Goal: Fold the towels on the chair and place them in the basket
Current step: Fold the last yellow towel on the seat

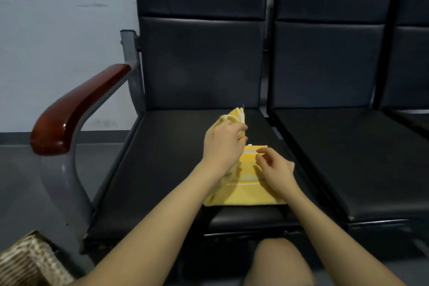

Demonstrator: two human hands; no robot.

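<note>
A yellow towel with pale stripes (246,193) lies on the black seat of the left chair (162,169), near its front edge. My left hand (222,141) grips the towel's far end and holds it lifted off the seat, with a bunched corner sticking up behind the knuckles. My right hand (274,167) hovers just above the flat part of the towel with its fingers loosely curled, and I cannot tell whether the fingertips touch the cloth. The woven basket (27,262) stands on the floor at the bottom left, only partly in view.
A reddish wooden armrest (76,109) on a grey metal frame flanks the chair's left side. A second black chair (336,146) adjoins on the right, with a third at the frame edge. A pale wall lies behind. My knee (278,264) shows at the bottom.
</note>
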